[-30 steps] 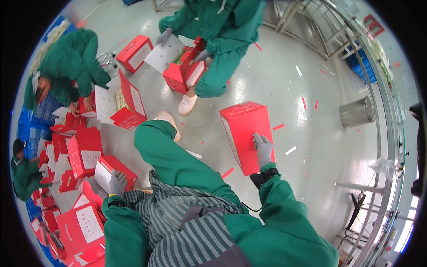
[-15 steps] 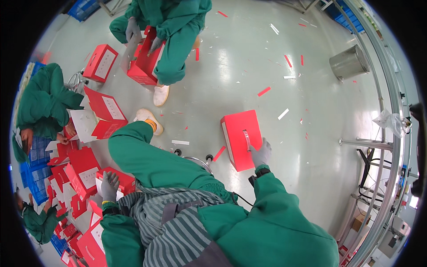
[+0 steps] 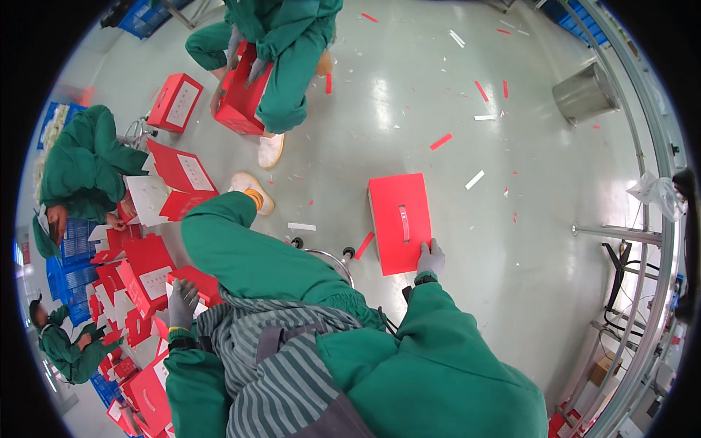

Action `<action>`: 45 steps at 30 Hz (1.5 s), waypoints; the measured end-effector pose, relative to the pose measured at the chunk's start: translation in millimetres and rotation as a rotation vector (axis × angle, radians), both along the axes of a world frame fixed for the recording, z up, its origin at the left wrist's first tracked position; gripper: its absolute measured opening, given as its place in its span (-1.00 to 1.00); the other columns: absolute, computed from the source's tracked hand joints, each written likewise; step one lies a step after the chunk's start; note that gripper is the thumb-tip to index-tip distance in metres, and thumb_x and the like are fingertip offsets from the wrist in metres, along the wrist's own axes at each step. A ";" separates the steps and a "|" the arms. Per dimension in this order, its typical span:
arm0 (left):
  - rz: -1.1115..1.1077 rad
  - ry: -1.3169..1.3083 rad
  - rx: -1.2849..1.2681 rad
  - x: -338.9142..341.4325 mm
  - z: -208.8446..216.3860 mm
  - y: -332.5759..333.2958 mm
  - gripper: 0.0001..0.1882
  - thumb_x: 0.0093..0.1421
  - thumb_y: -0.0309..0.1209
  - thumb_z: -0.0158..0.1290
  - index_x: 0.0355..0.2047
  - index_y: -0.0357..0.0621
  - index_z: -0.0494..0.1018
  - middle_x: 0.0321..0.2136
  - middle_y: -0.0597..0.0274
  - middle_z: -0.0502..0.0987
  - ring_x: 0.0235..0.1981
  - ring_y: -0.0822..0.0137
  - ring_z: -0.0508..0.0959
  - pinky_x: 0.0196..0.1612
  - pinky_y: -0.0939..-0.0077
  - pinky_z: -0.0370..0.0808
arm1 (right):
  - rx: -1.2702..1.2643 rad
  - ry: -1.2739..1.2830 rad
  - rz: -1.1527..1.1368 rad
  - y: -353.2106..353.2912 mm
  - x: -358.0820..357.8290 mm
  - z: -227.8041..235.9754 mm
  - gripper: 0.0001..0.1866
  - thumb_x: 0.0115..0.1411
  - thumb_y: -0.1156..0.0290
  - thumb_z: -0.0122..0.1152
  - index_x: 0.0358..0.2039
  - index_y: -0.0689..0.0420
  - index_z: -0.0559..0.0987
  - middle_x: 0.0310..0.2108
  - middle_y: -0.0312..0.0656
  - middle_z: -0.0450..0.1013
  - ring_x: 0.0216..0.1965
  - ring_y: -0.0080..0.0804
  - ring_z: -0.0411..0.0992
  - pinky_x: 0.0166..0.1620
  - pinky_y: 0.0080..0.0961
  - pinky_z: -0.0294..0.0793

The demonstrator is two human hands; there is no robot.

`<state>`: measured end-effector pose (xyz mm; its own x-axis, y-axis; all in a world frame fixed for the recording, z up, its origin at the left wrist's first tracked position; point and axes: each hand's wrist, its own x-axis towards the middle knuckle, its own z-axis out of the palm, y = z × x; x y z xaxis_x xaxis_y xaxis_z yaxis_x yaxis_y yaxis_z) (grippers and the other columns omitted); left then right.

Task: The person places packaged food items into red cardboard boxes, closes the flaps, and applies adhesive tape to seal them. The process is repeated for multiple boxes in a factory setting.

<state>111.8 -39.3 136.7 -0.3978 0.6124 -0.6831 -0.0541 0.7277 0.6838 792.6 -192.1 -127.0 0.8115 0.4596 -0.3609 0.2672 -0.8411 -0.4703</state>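
On the floor ahead of me stands a closed red carton [image 3: 391, 219] with a pale strap handle [image 3: 404, 223] on its top. My right hand [image 3: 431, 258], in a grey glove, rests at the carton's near right corner with the fingers stretched along its edge, off the handle. To the left, my gloved left hand [image 3: 182, 302] is raised with its fingers apart and nothing in it. Beside that hand lies a red carton [image 3: 196, 283], partly hidden by the hand and my apron.
Coworkers in green handle red cartons, one person [image 3: 292, 44] seated ahead, others at left. Flattened and part-folded cartons [image 3: 150, 274] pile up by blue crates [image 3: 73, 281]. Paper strips [image 3: 441, 141] litter the floor. A metal bin [image 3: 584, 95] and metal frame [image 3: 646, 175] stand right.
My right hand has left the carton's handle and moved to its near right corner. The carton has turned slightly. The seated coworker's carton flap has folded inward.
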 end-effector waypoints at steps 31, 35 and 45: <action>0.217 0.064 0.142 32.5 23.0 -55.1 -0.51 0.43 0.02 0.03 0.03 -0.18 0.47 -0.23 0.23 0.57 -0.34 0.40 0.54 -0.27 0.44 0.54 | -0.619 -0.773 1.927 132.5 -107.1 9.9 -0.52 0.33 0.10 -0.02 0.16 -0.11 0.65 0.31 -0.24 0.44 0.43 -0.13 0.21 0.52 0.07 -0.30; 0.251 0.002 0.132 15.0 5.3 -73.5 -0.46 0.41 0.05 0.04 0.06 -0.21 0.47 -0.18 0.17 0.56 -0.29 0.38 0.54 -0.24 0.42 0.54 | -0.695 -0.770 1.939 131.1 -62.3 -8.6 -0.45 0.33 0.15 -0.08 0.29 -0.05 0.53 0.34 -0.24 0.40 0.42 -0.22 0.22 0.54 0.03 -0.35; 0.133 -0.048 0.086 12.3 -45.7 -56.2 -0.47 0.42 0.11 -0.01 0.05 -0.11 0.49 -0.17 0.29 0.59 -0.16 0.37 0.56 -0.15 0.41 0.49 | -0.640 -0.102 1.563 299.2 -88.2 -2.1 -0.57 0.34 0.08 0.12 -0.03 0.16 0.67 0.00 0.04 0.58 0.11 0.02 0.46 0.19 -0.11 0.31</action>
<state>124.2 -95.6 91.1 -0.4476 0.6134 -0.6507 -0.1801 0.6509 0.7375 704.4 107.2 -129.1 -0.2147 0.5980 -0.7722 0.9726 0.2033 -0.1129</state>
